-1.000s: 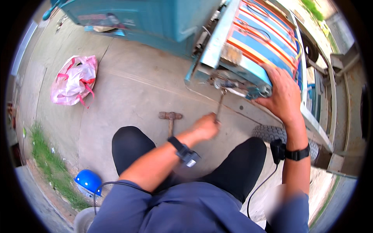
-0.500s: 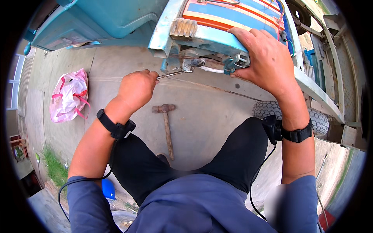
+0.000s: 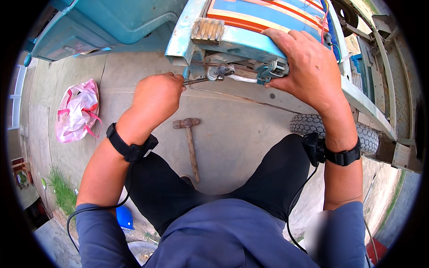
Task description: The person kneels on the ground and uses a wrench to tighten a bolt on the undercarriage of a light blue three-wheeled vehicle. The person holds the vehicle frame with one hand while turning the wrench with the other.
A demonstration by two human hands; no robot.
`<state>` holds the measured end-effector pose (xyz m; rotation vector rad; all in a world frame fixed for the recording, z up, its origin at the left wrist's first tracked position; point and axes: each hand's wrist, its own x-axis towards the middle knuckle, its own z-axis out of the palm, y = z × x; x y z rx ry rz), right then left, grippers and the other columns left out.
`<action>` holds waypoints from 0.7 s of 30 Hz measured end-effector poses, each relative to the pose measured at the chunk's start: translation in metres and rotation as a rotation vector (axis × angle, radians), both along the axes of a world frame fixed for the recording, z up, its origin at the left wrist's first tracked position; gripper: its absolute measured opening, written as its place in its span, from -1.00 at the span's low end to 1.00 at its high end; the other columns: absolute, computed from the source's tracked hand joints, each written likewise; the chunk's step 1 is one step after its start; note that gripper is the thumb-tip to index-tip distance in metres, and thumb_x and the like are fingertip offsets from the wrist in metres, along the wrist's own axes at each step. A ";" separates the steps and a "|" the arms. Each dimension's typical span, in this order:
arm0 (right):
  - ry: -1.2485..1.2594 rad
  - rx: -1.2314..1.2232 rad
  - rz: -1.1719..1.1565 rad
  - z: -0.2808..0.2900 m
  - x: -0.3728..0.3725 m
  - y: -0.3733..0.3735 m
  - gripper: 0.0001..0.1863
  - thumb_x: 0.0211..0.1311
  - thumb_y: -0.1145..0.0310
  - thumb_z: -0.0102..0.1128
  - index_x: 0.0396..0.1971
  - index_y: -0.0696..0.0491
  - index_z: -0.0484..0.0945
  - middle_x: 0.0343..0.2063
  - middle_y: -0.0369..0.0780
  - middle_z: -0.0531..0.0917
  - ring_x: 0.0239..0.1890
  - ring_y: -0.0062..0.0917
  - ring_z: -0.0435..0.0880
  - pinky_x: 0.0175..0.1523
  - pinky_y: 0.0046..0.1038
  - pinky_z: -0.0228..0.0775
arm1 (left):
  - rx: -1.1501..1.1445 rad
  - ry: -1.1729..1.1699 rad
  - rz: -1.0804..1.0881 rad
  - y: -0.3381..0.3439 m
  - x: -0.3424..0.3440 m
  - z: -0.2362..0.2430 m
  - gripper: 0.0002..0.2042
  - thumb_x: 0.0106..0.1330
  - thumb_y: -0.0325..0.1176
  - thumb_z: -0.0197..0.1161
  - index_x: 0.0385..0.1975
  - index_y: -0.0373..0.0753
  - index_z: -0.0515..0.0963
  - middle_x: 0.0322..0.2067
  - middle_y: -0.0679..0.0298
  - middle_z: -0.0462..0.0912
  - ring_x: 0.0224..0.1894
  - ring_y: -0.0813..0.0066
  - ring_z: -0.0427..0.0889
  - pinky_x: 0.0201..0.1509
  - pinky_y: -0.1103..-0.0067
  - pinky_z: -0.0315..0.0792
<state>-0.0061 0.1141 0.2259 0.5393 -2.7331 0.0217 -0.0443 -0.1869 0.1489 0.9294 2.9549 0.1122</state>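
Observation:
My left hand (image 3: 157, 94) is closed around a slim metal tool (image 3: 196, 81), which looks like a wrench. Its far end meets a grey metal fitting (image 3: 219, 72) beneath the pale blue frame beam (image 3: 243, 43); the exact contact is too small to make out. My right hand (image 3: 312, 67) grips the beam's right part, fingers over the top and thumb underneath, beside a teal metal latch (image 3: 272, 70). A white sleeve or cable (image 3: 242, 79) runs between fitting and latch.
A hammer (image 3: 191, 149) lies on the concrete between my legs. To the left sits a pink and white bag (image 3: 78, 111). A teal vehicle body (image 3: 107, 27) rises at the upper left, and a tyre (image 3: 308, 124) stands right of my knee. Striped panelling (image 3: 268, 15) lies behind the beam.
My left hand has shifted slightly, and the tool has turned, lying flatter against the fitting. My right hand keeps its grip on the beam. The view has moved a little.

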 end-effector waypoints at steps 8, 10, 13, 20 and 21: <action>0.044 0.018 0.012 -0.002 -0.001 0.000 -0.20 -0.37 0.21 0.61 0.06 -0.14 0.49 -0.28 -0.30 0.61 -0.13 -0.37 0.62 -0.15 -0.35 0.51 | -0.044 0.050 -0.003 0.005 0.001 0.003 -0.86 0.26 -0.31 0.22 -0.39 -0.25 0.54 -0.42 0.11 0.62 -0.34 0.00 0.62 -0.29 0.18 0.47; 0.042 0.021 0.007 -0.002 -0.001 0.000 -0.20 -0.37 0.22 0.61 0.07 -0.14 0.49 -0.29 -0.31 0.61 -0.13 -0.38 0.62 -0.15 -0.35 0.51 | -0.044 0.057 -0.011 0.001 -0.004 -0.002 -0.85 0.25 -0.30 0.23 -0.40 -0.25 0.54 -0.42 0.12 0.62 -0.35 0.00 0.62 -0.29 0.19 0.47; 0.042 0.009 0.014 -0.002 -0.001 0.001 -0.20 -0.37 0.22 0.61 0.06 -0.14 0.50 -0.30 -0.31 0.61 -0.13 -0.39 0.62 -0.15 -0.36 0.51 | -0.061 0.033 -0.011 -0.008 -0.010 -0.011 -0.85 0.26 -0.28 0.24 -0.39 -0.23 0.55 -0.42 0.13 0.62 -0.35 0.01 0.61 -0.30 0.19 0.47; 0.050 0.005 0.019 0.000 -0.001 -0.001 -0.21 -0.39 0.23 0.62 0.05 -0.13 0.51 -0.32 -0.31 0.60 -0.14 -0.39 0.62 -0.14 -0.36 0.50 | 0.055 -0.020 -0.013 -0.024 -0.019 -0.028 -0.86 0.27 -0.27 0.23 -0.35 -0.21 0.59 -0.44 0.14 0.62 -0.35 0.02 0.61 -0.30 0.21 0.46; 0.047 0.006 0.018 0.001 -0.001 -0.002 -0.20 -0.39 0.24 0.62 0.05 -0.13 0.51 -0.32 -0.31 0.60 -0.14 -0.38 0.62 -0.14 -0.36 0.50 | 0.083 -0.022 -0.012 -0.027 -0.018 -0.032 -0.86 0.27 -0.27 0.23 -0.35 -0.21 0.59 -0.43 0.14 0.63 -0.36 0.03 0.61 -0.30 0.22 0.46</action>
